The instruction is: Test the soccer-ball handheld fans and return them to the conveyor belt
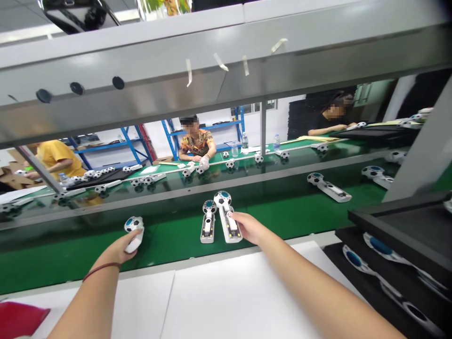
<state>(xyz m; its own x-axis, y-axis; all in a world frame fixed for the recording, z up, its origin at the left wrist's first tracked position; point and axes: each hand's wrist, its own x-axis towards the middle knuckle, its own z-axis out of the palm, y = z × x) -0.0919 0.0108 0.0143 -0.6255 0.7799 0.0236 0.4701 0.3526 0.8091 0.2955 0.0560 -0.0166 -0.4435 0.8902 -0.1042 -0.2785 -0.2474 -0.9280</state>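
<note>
My left hand (pixel 122 247) is closed round the white handle of a soccer-ball-patterned handheld device (pixel 133 224), over the left part of the green belt (pixel 169 245). The device has a round black-and-white head with a blue centre. Farther right, my right hand (pixel 249 227) grips the edge of a second such device (pixel 226 214), thumb on its front. That one's handle shows an open front with a dark board and a white strip. Close beside it on the left, a smaller-looking device (pixel 208 222) of the same kind lies on the belt, untouched by either hand.
More devices (pixel 328 187) lie along the belt to the right. Black trays (pixel 388 278) holding devices are stacked at the right. A white work surface (pixel 212 296) runs along the front. A metal beam (pixel 226 80) crosses above. Several people (pixel 197 141) sit or stand beyond the belt.
</note>
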